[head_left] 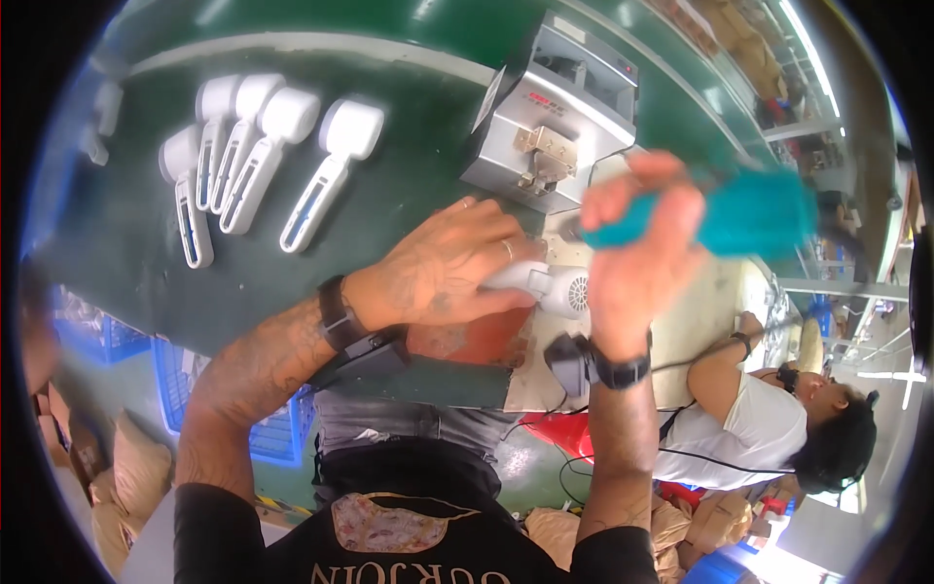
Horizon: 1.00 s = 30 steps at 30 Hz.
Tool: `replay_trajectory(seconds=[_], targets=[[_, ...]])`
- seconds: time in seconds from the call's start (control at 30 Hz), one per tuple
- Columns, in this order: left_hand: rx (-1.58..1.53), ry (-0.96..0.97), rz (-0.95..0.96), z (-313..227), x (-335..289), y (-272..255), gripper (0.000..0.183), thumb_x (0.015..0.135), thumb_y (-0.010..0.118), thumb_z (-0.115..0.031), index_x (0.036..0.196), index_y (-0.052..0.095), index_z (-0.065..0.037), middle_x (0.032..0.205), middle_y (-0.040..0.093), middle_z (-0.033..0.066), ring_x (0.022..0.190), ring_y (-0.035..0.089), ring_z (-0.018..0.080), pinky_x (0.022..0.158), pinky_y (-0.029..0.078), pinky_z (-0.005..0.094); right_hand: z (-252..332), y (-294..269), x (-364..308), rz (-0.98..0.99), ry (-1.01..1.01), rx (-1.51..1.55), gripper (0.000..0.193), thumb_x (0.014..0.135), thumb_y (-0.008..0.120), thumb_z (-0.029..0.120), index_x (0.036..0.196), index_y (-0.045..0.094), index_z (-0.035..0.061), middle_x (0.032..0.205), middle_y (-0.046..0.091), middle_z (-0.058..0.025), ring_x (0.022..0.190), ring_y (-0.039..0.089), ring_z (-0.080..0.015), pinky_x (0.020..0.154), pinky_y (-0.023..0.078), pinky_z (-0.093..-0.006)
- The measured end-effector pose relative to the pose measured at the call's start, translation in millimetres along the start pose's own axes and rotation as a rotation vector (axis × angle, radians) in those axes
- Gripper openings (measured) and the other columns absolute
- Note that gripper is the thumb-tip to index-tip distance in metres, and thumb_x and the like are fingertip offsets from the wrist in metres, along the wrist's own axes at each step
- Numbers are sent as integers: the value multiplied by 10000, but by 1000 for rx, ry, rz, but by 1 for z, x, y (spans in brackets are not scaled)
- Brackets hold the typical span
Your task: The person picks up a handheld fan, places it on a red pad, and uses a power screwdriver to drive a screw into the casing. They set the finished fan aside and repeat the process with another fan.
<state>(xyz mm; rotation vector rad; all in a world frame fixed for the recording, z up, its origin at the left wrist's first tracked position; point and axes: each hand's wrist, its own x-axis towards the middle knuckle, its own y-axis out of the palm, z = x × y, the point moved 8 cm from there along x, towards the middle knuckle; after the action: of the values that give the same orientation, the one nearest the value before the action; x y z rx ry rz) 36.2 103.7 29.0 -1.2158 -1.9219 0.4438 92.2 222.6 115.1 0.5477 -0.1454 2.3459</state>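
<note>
My left hand [443, 258] is closed round the handle of a white handheld device [562, 291] with a vented round head, held low over the bench's pale mat. Part of the handle is hidden under my fingers. Just right of that head, my right hand [644, 258] grips a teal electric screwdriver [744, 216], raised and smeared by motion. Its tip cannot be made out. Beyond both hands stands a silver box-shaped machine [506, 122], apparently a screw feeder, with a metal bracket on its front.
Several similar white devices [268, 156] lie on the green bench [418, 127] at the far left. An orange-red patch [467, 341] shows under my left wrist. Blue crates [282, 428] stand below the bench. A person in a white shirt [739, 428] sits at the right.
</note>
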Motion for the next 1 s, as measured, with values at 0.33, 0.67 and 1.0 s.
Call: replay_trajectory(seconds=[0.33,0.67,1.0], targets=[[-14,17,-9,-4,4,0,393,808,843,-292,1132,720,-108,1087,688,48,999,619,261,897,470,401,-7,-36,-29,-111,17,-18,635,1006,599,560,1127,556,-62,717,541,-83,632,546,-195,598,463,-345],[-29,-3,28,-3,4,2,372,825,823,-311,1125,705,-127,1122,679,35,1013,611,262,909,485,406,-15,-24,-32,27,32,-57,524,1030,581,503,1017,523,-17,714,542,-89,623,550,-202,593,469,-348],[64,77,-11,-8,2,3,436,887,730,-371,1197,642,-77,1042,588,85,982,552,291,838,475,425,-15,-20,-28,73,21,-17,440,1061,542,442,978,500,12,714,533,-91,625,549,-201,587,470,-344]])
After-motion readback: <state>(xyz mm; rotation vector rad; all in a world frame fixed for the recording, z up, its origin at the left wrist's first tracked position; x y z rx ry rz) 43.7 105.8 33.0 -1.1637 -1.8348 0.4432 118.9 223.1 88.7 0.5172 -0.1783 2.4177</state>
